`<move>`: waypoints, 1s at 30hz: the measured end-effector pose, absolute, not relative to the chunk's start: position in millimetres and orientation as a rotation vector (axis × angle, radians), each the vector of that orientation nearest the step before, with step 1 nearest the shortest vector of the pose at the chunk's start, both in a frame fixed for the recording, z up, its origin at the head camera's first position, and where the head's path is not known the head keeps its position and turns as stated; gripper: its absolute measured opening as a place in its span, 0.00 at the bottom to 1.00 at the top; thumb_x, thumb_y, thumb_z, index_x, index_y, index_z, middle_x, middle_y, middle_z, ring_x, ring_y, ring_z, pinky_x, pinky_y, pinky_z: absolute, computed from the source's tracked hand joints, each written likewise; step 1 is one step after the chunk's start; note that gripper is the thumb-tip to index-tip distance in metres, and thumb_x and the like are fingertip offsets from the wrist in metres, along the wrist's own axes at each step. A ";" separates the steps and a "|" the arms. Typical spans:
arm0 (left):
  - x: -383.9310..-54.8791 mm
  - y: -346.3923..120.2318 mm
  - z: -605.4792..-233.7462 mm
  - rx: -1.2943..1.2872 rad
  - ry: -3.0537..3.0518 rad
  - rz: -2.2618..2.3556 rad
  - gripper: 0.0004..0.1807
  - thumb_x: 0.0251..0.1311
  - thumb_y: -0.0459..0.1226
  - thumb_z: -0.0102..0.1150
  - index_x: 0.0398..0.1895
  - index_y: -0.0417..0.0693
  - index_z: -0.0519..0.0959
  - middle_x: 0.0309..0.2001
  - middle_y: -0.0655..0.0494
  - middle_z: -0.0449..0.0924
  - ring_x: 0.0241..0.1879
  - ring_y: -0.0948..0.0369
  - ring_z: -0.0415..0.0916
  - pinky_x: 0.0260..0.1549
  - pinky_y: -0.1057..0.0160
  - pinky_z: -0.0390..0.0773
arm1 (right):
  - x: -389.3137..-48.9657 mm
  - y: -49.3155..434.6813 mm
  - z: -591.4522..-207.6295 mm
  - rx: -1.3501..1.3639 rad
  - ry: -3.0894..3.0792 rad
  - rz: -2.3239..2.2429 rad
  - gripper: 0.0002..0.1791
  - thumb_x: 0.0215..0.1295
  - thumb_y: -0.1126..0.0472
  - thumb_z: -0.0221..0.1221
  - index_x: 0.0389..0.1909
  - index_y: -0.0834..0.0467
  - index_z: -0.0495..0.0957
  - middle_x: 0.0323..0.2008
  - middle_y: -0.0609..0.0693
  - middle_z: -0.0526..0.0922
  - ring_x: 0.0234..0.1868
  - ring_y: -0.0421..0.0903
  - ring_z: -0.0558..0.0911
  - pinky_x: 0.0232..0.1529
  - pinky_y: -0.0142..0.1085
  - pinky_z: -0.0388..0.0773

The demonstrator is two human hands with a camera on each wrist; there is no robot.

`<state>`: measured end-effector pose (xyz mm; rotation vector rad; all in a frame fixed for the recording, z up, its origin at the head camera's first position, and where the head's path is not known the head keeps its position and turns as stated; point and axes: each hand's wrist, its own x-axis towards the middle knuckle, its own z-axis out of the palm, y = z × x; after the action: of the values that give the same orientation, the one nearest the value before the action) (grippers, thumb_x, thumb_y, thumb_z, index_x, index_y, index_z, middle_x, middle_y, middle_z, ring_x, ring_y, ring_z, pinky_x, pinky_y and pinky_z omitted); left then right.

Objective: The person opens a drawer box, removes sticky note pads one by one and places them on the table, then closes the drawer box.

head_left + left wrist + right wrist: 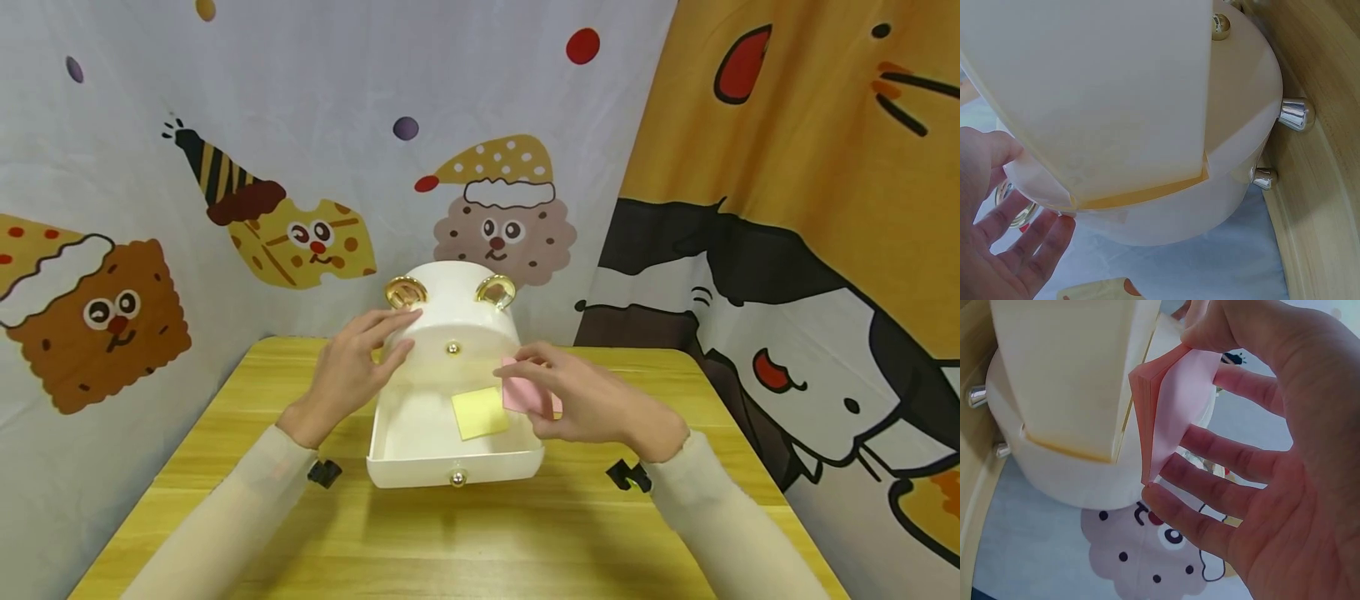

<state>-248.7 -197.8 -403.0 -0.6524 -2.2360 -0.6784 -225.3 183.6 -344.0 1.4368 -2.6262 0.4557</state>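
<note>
A white box with gold ears (461,300) stands on the table, its lower drawer (416,442) pulled out toward me. Inside the drawer lies a yellow sticky-note pad (480,413). My right hand (581,396) pinches a pink sticky-note pad (525,394) above the drawer's right side. In the right wrist view the pink pad (1175,403) is slightly bent, its page edges showing, between thumb and fingers. With fingers extended, my left hand (352,367) rests against the box's upper left side, by the left ear. The left wrist view shows its fingertips touching the white body (1147,228).
Around the box spreads the wood-grain tabletop (300,533). A patterned curtain (300,100) hangs close behind, and an orange one (825,150) hangs at the right. Gold knobs (458,478) stick out from the drawer fronts.
</note>
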 end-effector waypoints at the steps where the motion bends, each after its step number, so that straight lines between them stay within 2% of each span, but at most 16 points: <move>1: -249.0 -197.6 -402.7 -0.654 -2.231 -0.678 0.26 0.76 0.36 0.78 0.76 0.55 0.88 0.68 0.48 0.92 0.38 0.54 0.85 0.26 0.62 0.77 | -225.8 185.5 -344.0 1.423 -2.627 0.452 0.41 0.65 0.62 0.81 0.80 0.47 0.82 0.74 0.57 0.83 0.44 0.39 0.82 0.51 0.38 0.88; 6: -250.3 -197.3 -400.7 -0.651 -2.231 -0.678 0.26 0.77 0.36 0.78 0.76 0.55 0.88 0.69 0.48 0.91 0.37 0.54 0.85 0.24 0.64 0.75 | -228.7 194.5 -344.2 1.385 -2.625 0.454 0.39 0.66 0.60 0.82 0.79 0.49 0.83 0.74 0.58 0.84 0.49 0.44 0.85 0.55 0.44 0.90; 15: -248.3 -197.8 -399.2 -0.641 -2.261 -0.677 0.26 0.78 0.39 0.78 0.76 0.56 0.88 0.69 0.49 0.91 0.38 0.55 0.85 0.27 0.61 0.78 | -233.4 206.8 -346.0 1.328 -2.663 0.474 0.38 0.66 0.59 0.81 0.78 0.48 0.84 0.73 0.58 0.85 0.54 0.48 0.87 0.55 0.46 0.91; 21: -247.3 -197.2 -401.7 -0.646 -2.238 -0.681 0.27 0.76 0.37 0.79 0.76 0.56 0.88 0.69 0.48 0.91 0.38 0.54 0.85 0.26 0.64 0.75 | -238.8 217.3 -357.1 1.302 -2.649 0.499 0.40 0.64 0.60 0.79 0.79 0.51 0.84 0.73 0.57 0.84 0.61 0.52 0.88 0.58 0.50 0.92; 27: -247.9 -197.5 -403.1 -0.648 -2.225 -0.673 0.27 0.76 0.37 0.79 0.76 0.55 0.88 0.68 0.48 0.92 0.38 0.53 0.86 0.26 0.62 0.76 | -240.9 225.9 -364.6 1.257 -2.694 0.521 0.40 0.64 0.59 0.79 0.79 0.52 0.84 0.74 0.55 0.84 0.62 0.50 0.87 0.57 0.47 0.91; 30: -248.4 -197.4 -403.0 -0.652 -2.223 -0.675 0.27 0.76 0.36 0.79 0.76 0.55 0.88 0.68 0.48 0.92 0.38 0.54 0.85 0.27 0.62 0.77 | -242.6 230.9 -369.0 1.229 -2.721 0.518 0.41 0.64 0.60 0.79 0.80 0.48 0.83 0.74 0.53 0.84 0.60 0.47 0.86 0.54 0.43 0.89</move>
<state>-248.4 -197.4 -403.0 -0.6521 -2.2229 -0.6746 -242.6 230.9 -369.0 1.2292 -2.7210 0.5176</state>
